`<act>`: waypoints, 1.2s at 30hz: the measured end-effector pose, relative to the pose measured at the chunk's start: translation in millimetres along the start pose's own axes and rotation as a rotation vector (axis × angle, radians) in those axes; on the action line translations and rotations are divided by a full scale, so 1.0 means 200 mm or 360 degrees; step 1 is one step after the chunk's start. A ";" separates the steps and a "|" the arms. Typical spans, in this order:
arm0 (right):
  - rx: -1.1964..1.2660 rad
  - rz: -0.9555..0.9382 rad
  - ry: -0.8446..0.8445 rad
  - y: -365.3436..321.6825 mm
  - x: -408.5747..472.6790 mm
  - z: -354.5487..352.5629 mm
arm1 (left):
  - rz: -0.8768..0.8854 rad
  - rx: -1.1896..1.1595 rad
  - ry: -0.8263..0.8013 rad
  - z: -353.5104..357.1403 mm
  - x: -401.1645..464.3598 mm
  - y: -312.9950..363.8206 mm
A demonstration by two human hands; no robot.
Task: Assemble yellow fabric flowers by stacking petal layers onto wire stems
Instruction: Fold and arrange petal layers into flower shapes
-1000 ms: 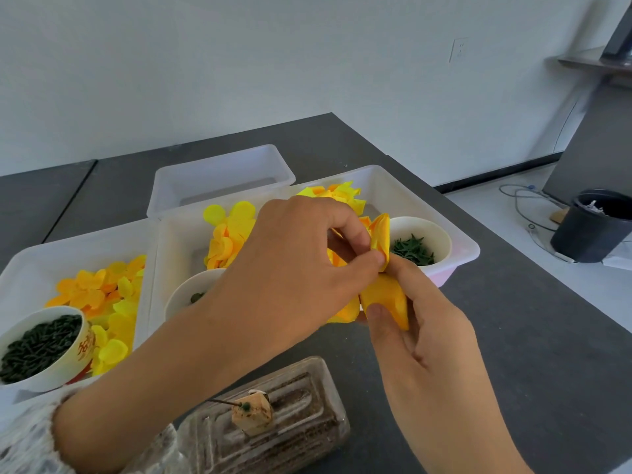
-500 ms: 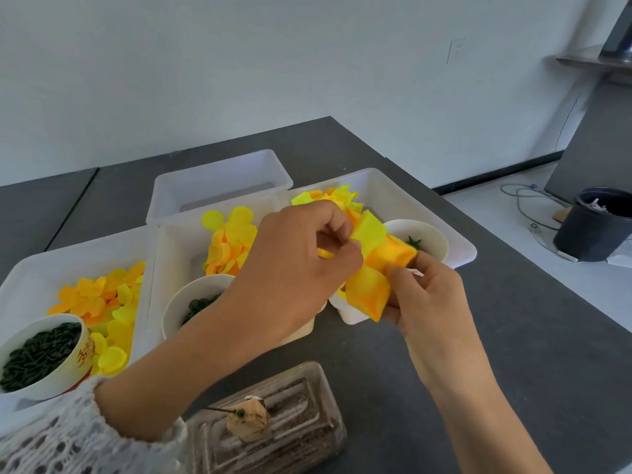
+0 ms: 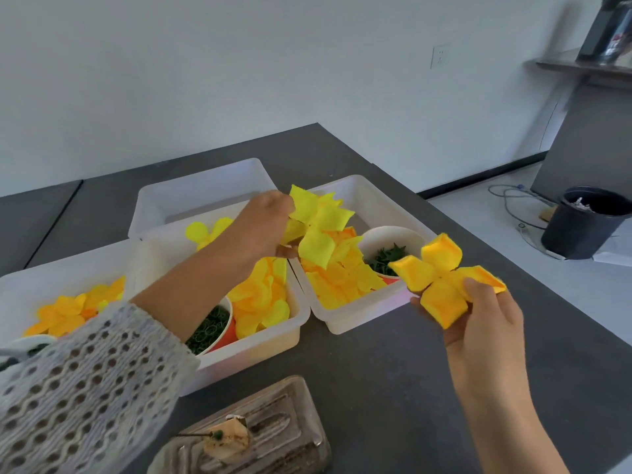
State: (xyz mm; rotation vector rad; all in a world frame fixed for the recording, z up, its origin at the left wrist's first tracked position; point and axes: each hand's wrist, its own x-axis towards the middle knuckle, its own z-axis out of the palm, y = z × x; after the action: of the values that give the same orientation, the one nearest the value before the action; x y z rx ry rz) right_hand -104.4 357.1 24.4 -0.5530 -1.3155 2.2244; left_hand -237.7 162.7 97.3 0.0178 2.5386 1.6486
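Right hand (image 3: 485,323): thumb and fingers pinch an orange-yellow four-petal layer (image 3: 441,278), held flat above the dark table (image 3: 393,371), petals spread past the fingertips. Left hand (image 3: 260,230): fingers curled, gripping a pale yellow petal layer (image 3: 316,230) over the right-hand white bin (image 3: 359,316); exact finger placement probably hidden behind the petals.

no readable text, labels or numbers, view somewhat blurred
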 end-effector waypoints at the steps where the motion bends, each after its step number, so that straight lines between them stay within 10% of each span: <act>1: -0.0017 -0.0002 0.0011 0.00 -0.01 0.00 | 0.0082 0.0246 0.0019 0.02 0.02 -0.01; 5: -0.0110 -0.0031 0.0023 0.01 -0.04 -0.03 | 0.0425 0.0729 0.0069 0.12 0.09 -0.06; 14: -0.0326 -0.0086 -0.0020 0.03 -0.05 -0.11 | 0.0550 0.0553 -0.0149 0.19 0.09 -0.05; 23: -0.1103 0.0347 -0.1156 0.11 0.01 -0.10 | 0.1383 0.0681 0.0006 0.13 -0.04 0.00; 36: -0.0755 0.0401 -0.1075 0.10 0.01 -0.11 | 0.0271 0.0510 -0.0135 0.08 0.14 -0.13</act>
State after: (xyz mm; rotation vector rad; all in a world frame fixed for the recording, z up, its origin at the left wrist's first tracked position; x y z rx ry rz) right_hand -98.2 365.2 -3.1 -0.1088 -2.2577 2.4064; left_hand -262.2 169.3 63.7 0.3325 2.7697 1.2392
